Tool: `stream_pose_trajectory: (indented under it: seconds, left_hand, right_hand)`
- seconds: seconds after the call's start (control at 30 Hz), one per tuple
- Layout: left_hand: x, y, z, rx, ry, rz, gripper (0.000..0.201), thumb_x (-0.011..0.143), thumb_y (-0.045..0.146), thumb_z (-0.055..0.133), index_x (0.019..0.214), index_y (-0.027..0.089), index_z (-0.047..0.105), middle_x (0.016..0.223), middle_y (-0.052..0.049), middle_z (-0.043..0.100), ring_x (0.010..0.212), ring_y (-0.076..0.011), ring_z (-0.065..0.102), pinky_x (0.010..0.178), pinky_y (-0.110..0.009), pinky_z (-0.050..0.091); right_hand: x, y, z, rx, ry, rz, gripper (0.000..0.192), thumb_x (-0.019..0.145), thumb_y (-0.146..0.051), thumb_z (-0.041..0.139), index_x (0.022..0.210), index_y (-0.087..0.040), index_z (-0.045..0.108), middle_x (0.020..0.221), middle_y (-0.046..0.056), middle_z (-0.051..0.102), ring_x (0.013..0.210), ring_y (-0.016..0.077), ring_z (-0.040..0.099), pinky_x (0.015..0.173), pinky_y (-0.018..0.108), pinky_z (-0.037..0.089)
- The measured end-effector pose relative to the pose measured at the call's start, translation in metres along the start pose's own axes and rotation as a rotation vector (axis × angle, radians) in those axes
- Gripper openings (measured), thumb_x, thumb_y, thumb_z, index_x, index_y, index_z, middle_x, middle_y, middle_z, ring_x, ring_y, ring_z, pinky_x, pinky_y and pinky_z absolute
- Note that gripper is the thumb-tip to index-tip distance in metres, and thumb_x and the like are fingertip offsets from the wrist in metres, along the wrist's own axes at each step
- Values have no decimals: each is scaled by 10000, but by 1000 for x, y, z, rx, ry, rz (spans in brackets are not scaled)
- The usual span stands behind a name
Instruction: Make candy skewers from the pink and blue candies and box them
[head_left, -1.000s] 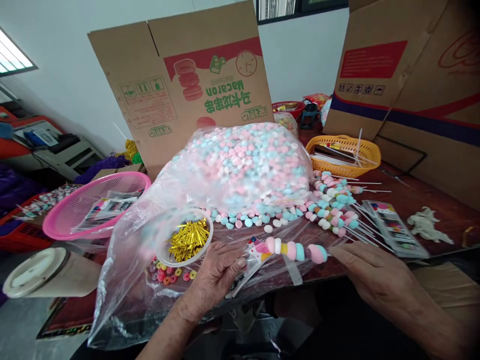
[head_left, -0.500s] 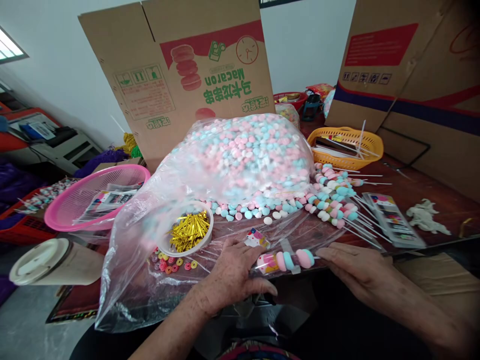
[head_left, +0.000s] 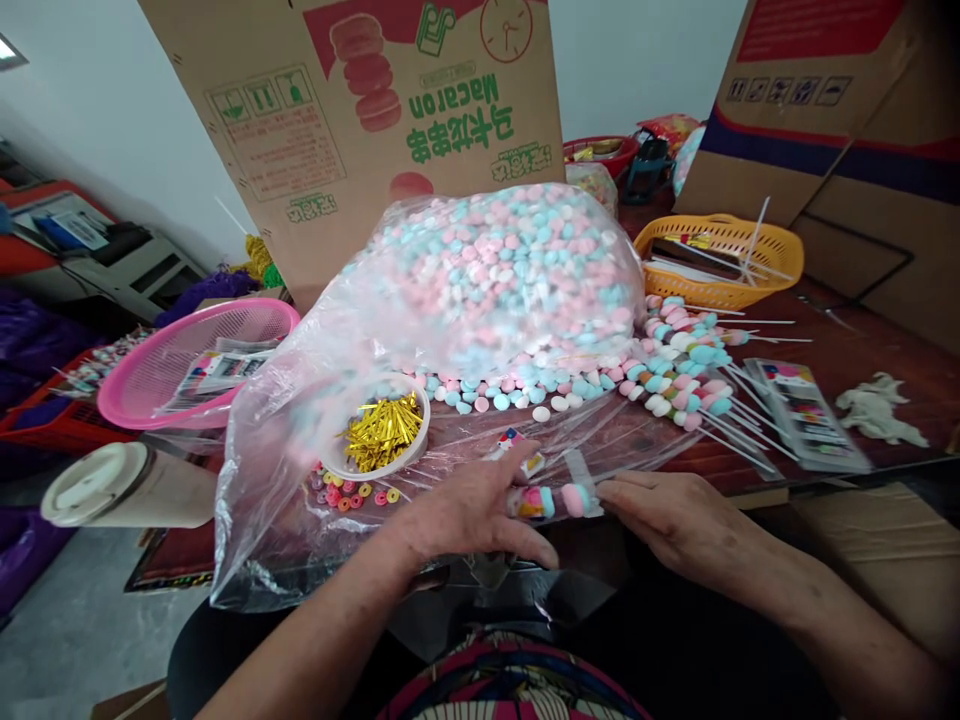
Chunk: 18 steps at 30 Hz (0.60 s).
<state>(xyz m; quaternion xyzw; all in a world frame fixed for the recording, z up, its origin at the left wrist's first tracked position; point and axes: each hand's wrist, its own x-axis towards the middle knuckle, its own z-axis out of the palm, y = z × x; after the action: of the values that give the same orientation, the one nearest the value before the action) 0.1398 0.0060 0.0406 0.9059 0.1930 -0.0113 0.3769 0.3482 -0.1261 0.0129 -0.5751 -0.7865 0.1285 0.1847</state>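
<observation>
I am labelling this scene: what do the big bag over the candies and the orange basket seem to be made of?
Big bag: thin clear plastic film, glossy; it wrinkles and the candies show through it. Orange basket: probably moulded hard plastic, with a slotted lattice wall and an even colour.

1. Worn on the head, aimed forward and down over the near edge of the desk [head_left: 847, 350].
2. Sat close above both hands, lap at the bottom edge.
3. Reached back to the cardboard box [head_left: 360, 110] and wall.
</observation>
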Motion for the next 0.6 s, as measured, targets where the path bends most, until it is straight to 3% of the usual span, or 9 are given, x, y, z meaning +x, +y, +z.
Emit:
stream_pose_trajectory:
  seconds: [0.1, 0.2, 0.4, 0.5, 0.6]
  left_hand:
    - [-12, -5, -15, 188, -87, -97, 589, 606, 495, 765, 1077, 179, 607, 917, -64, 667, 832, -258, 610, 679, -296, 426]
    - [-17, -9, -16, 124, -213, -219, 311, 675, 406, 720, 889, 192, 649, 742, 1, 649, 668, -188, 594, 558, -238, 377]
    - [-13, -14, -15, -197, -343, -257, 256, 600, 376, 751, 756, 199, 652, 627, 63, 587, 588, -128, 560, 484, -191, 337]
    - [-10, -15, -15, -247, -368, -233, 243, 615, 375, 748, 756, 204, 649, 630, 61, 593, 611, -133, 573, 486, -185, 348]
    - [-6, -11, -9, -65, -282, -206, 242, 670, 399, 718, 791, 204, 641, 678, 40, 621, 647, -152, 592, 513, -197, 368]
  right_hand:
    - [-6, 7, 2, 85, 26, 3, 261, 926, -148, 367, 980, -197, 618, 842, 39, 667, 743, 133, 623, 654, 227, 467]
    - [-9, 10, 4, 22, 96, -40, 282, 915, -139, 372, 988, -202, 637, 834, 43, 675, 727, 134, 616, 672, 240, 483]
    - [-17, 15, -4, -362, 316, -256, 337, 872, -64, 412, 1117, -200, 599, 894, 76, 695, 791, 191, 606, 735, 349, 466]
    - [-21, 13, -2, -361, 366, -311, 364, 861, -44, 443, 1159, -209, 569, 926, 69, 700, 830, 191, 610, 776, 357, 458]
    - [-20, 6, 8, -233, 349, -204, 305, 868, -82, 452, 1088, -224, 607, 864, 53, 697, 763, 162, 618, 735, 306, 477]
